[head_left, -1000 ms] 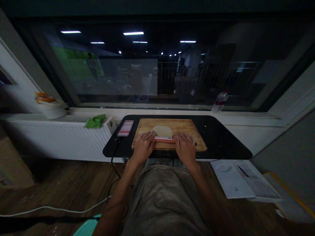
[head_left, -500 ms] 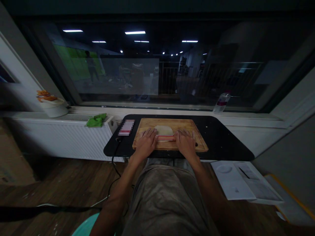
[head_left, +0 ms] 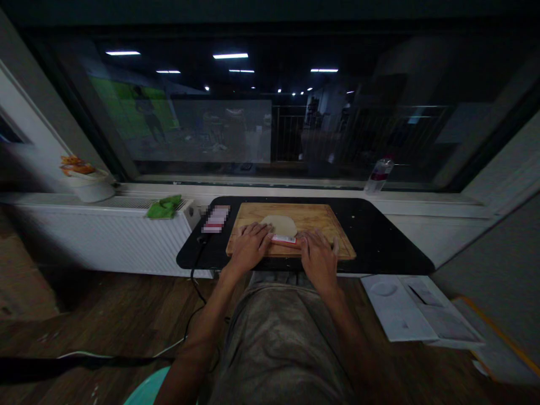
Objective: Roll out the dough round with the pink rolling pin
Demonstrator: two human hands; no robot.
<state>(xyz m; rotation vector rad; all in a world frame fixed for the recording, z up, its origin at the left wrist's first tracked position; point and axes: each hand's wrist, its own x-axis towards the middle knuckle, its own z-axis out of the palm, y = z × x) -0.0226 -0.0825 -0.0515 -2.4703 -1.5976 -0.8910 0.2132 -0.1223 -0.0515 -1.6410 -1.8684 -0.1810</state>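
A pale flat piece of dough [head_left: 280, 224] lies on a wooden cutting board [head_left: 320, 216] that rests on a small black table [head_left: 379, 236]. A red and white roller [head_left: 284, 239] sits across the near edge of the dough. My left hand [head_left: 248, 247] lies flat on the roller's left end, fingers stretched forward. My right hand [head_left: 318, 253] lies flat on its right end, fingers spread. Both palms press down on the roller rather than wrap it.
A blurred pink and white packet [head_left: 215, 219] lies at the table's left end. A green cloth [head_left: 164, 207] sits on the white radiator, a white bowl [head_left: 88, 188] and a plastic bottle [head_left: 378, 174] on the sill. White papers [head_left: 417, 315] lie on the floor right.
The roller and both hands went forward over the dough, then came back toward me; the right end now sits a little nearer than the left.
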